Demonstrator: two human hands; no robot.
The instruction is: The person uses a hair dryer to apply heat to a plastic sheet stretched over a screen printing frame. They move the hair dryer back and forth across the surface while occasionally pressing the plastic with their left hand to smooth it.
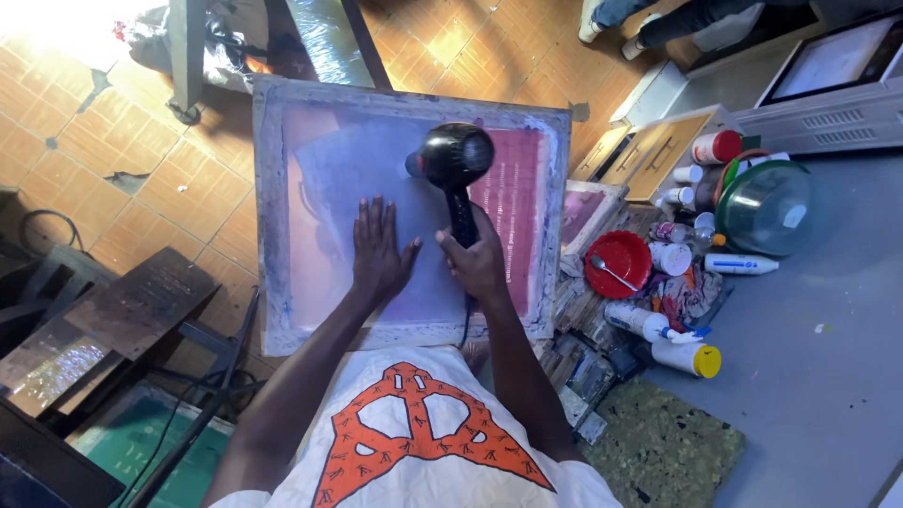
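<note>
Head view of my own body: I wear a white T-shirt with short sleeves, its front printed with a large orange emblem — a triangular knot of interlaced bands, speckled with small white marks. Both forearms are bare to the wrist — my left hand and right hand carry no gloves, rings or watch.

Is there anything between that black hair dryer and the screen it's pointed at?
Nothing visible. The right hand holds the black hair dryer over the framed screen, with bare mesh beneath its head. The left hand lies flat on the mesh, beside the dryer.
</note>
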